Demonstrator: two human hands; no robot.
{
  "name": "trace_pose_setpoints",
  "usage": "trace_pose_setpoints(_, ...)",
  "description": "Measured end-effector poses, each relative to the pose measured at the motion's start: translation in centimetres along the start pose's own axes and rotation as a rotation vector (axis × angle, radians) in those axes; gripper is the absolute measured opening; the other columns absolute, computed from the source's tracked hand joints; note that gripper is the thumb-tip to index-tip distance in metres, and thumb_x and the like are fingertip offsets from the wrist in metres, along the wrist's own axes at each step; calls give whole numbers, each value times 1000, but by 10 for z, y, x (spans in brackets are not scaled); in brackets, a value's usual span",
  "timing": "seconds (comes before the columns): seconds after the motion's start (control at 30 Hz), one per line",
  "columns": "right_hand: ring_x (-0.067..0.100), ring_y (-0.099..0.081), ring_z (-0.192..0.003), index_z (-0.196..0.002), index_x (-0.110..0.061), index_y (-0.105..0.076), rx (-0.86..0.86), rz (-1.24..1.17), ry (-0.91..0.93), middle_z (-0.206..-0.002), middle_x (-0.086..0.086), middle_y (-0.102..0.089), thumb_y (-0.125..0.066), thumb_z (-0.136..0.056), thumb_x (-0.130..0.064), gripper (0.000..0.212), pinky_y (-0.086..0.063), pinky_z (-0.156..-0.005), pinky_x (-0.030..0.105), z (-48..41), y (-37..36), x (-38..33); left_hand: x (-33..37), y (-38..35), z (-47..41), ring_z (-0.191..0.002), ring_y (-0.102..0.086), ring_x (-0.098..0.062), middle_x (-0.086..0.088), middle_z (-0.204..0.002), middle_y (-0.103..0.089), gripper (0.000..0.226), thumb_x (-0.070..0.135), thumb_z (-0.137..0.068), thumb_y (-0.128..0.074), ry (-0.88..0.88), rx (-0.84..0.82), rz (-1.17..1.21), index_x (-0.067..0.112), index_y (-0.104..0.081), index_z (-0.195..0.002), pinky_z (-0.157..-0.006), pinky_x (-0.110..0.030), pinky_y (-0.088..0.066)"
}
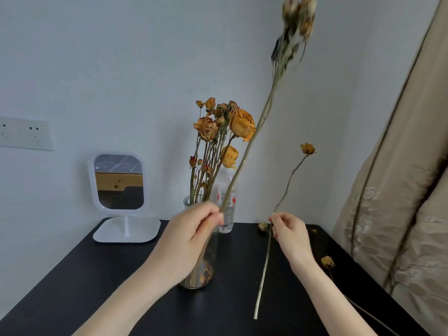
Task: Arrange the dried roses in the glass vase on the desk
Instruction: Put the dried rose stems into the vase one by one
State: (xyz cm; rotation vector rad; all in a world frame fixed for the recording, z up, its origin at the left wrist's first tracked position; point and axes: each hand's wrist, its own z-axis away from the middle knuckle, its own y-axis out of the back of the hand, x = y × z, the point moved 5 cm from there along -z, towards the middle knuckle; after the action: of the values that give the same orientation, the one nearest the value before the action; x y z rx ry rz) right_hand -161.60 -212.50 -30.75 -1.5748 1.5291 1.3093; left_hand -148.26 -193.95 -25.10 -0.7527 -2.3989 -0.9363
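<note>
Glass vase (196, 283): clear cylinder, standing upright on the black table (97, 287) near its middle, partly hidden behind the left hand.
Roses in the vase (228, 132): a bunch of dried orange-yellow blooms, stems near vertical, heads fanning up against the wall; loose petals lie at the bottom of the glass.
Left hand (191, 236): fingers curled, thumb and fingertips pinching a long stem (243, 159) just in front of the vase mouth.
Long stem: long axis tilted, lower end at the hand, pale blurred heads up and to the right at the frame's top edge.
Right hand (289, 236): thumb and forefinger pinching a single rose (262, 275) partway along its stem, to the right of the vase.
Single rose: nearly upright, cut end down over the table, small orange bloom up and slightly right; whether the end touches the table cannot be told.
Loose roses (327, 261): lying on the table right of the hands.
Bottle (228, 214): clear plastic, just behind the vase; red-and-white label, writing too blurred to read.
Mirror (118, 183): white stand mirror, back left.
Socket plate (24, 133): on the wall, far left.
Curtain (400, 190): beige, along the right.
</note>
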Motion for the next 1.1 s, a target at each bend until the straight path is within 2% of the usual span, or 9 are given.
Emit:
trace_pose_setpoints(0.1,11,-55,-68,-93,-14,-63,-9,17,28,-69,-3,-57,-49,-95,-19,15,-44,-65,20,0,-5,-6,14,7,-27,-79,-55,5,13,-71,-57,17,28,-91,-45,-75,75,-27,20,-57,-81,-67,-4,-41)
trace_pose_setpoints(0.23,10,-55,-68,-91,-14,-64,-18,36,47,-68,-5,-56,-49,-95,-19,16,-42,-65,19,-1,-10,-11,27,9,-61,-66,-51,16,20,-66,-49,16,17,-93,-48,-148,122,-75,7,-58,-86,-58,1,-36)
trace_pose_setpoints(0.37,10,-54,-63,-89,-13,-63,-25,55,69,-64,-4,-55,-49,-95,-18,16,-42,-63,19,-1,-11,-14,35,15,-84,-60,-48,17,20,-63,-45,16,14,-94,-48,-202,170,-122,6,-59,-84,-54,1,-33)
trace_pose_setpoints(0.53,9,-53,-64,-91,-11,-63,-25,63,73,-66,-5,-56,-49,-95,-18,16,-41,-62,18,-3,-11,-15,37,18,-100,-60,-45,-2,11,-67,-48,20,17,-94,-48,-251,213,-208,5,-56,-81,-56,-10,-34)
trace_pose_setpoints(0.77,9,-52,-63,-92,-11,-63,-29,64,67,-65,-4,-55,-49,-95,-18,16,-41,-61,17,-4,-12,-13,25,14,-108,-64,-47,-5,13,-67,-48,20,18,-95,-47,-258,210,-273,9,-54,-78,-58,-16,-35)
trace_pose_setpoints(0.87,10,-53,-63,-90,-12,-63,-31,67,65,-66,-2,-55,-48,-95,-18,16,-42,-61,17,-4,-13,-11,16,15,-108,-63,-46,-1,17,-65,-45,19,19,-95,-46,-240,220,-308,13,-53,-78,-56,-12,-33)
trace_pose_setpoints(1.0,9,-52,-61,-90,-12,-62,-33,72,68,-65,-3,-55,-49,-95,-18,16,-41,-59,16,-4,-14,-10,8,18,-107,-66,-52,-14,9,-66,-50,21,20,-95,-46,-227,245,-327,9,-57,-81,-60,-31,-43)
trace_pose_setpoints(1.1,10,-51,-59,-88,-13,-62,-37,65,66,-62,-3,-54,-49,-95,-18,16,-41,-59,18,-4,-16,-9,3,20,-105,-66,-54,-17,5,-68,-55,23,22,-95,-46,-203,260,-344,8,-62,-85,-62,-38,-47)
